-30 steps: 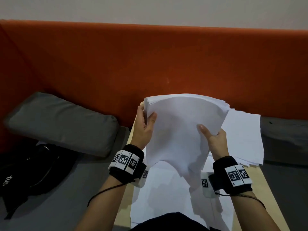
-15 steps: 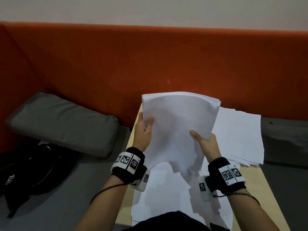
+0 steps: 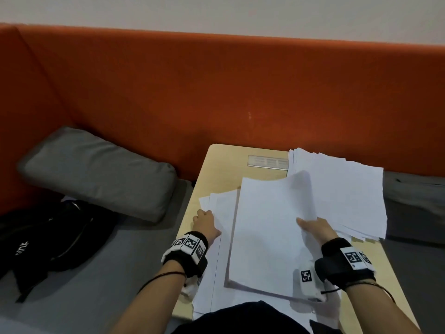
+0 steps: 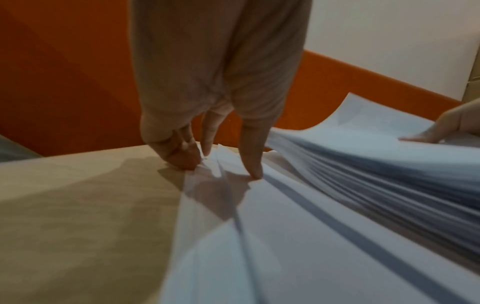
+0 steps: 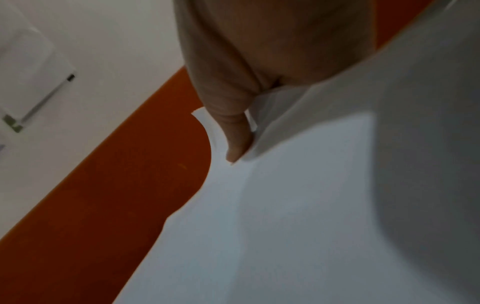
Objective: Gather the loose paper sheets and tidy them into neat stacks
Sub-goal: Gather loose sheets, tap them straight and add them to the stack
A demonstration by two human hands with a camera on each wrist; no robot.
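Observation:
A thick bundle of white sheets (image 3: 265,237) hangs low and tilted over the wooden table (image 3: 224,165). My right hand (image 3: 313,227) grips its right edge, thumb (image 5: 236,139) on top and the other fingers hidden beneath; that edge curls upward (image 5: 285,226). My left hand (image 3: 204,224) sits at the left edge of the loose sheets (image 3: 221,201) lying flat under the bundle. In the left wrist view its fingers (image 4: 182,156) curl at that paper edge and the thumb presses on a sheet (image 4: 259,246). An uneven pile of sheets (image 3: 349,194) lies at the back right.
An orange sofa back (image 3: 216,92) runs behind the table. A grey cushion (image 3: 96,169) and a black bag (image 3: 48,242) lie on the grey seat at the left. A small metal plate (image 3: 267,162) is set into the table's far edge.
The bundle came down from upright between both hands to low over the table. My left hand let go of it and dropped onto the loose sheets at the left.

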